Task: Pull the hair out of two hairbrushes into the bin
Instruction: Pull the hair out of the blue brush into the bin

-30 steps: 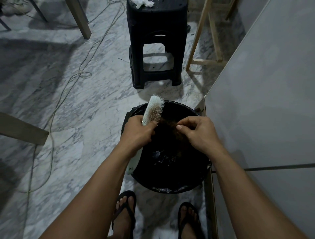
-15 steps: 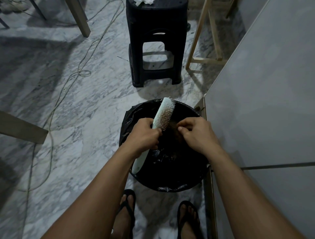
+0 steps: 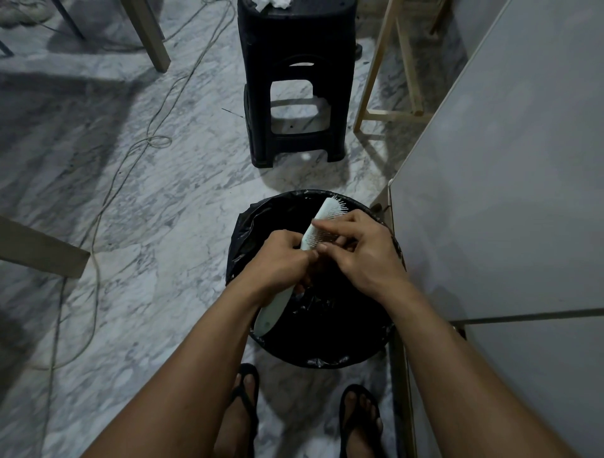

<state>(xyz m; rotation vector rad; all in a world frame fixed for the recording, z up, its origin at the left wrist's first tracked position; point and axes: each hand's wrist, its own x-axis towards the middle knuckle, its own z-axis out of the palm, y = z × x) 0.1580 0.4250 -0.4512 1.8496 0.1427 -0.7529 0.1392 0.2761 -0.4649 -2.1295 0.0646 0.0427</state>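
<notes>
brush middle: hidden under both hands (image 3: 327, 258)
hair: too dark to tell
white cloth (image 3: 273, 3): cut off at top edge

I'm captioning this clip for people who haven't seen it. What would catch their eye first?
Two bare hands working a pale hairbrush over a black-lined bin at centre: the left hand holds its handle, the right hand picks at the bristles. Behind stands a black plastic stool on marble floor.
</notes>
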